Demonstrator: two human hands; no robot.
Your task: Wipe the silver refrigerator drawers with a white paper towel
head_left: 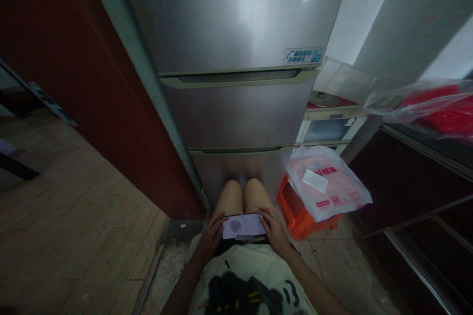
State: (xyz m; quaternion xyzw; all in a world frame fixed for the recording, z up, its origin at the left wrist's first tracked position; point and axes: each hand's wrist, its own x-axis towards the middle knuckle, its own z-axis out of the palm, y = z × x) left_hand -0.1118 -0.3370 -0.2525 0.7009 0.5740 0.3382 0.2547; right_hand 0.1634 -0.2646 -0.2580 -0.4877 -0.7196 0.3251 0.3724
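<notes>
A smartphone (251,225) lies sideways over my lap, its lit screen facing up and showing pale purple content. Its left end is gripped by my left hand (213,230), with the fingers curled along the edge. My right hand (274,224) holds the other end, fingertips over the top right corner. Just beyond the phone are my bare knees (244,192), close to the fridge's lowest door. The undersides of both hands are hidden.
A silver three-door fridge (236,113) stands right ahead. To the right, a white plastic bag (332,192) with a paper slip rests on an orange stool (295,216). A dark red door (92,83) stands at left. A clear bag with red contents (436,108) hangs at far right.
</notes>
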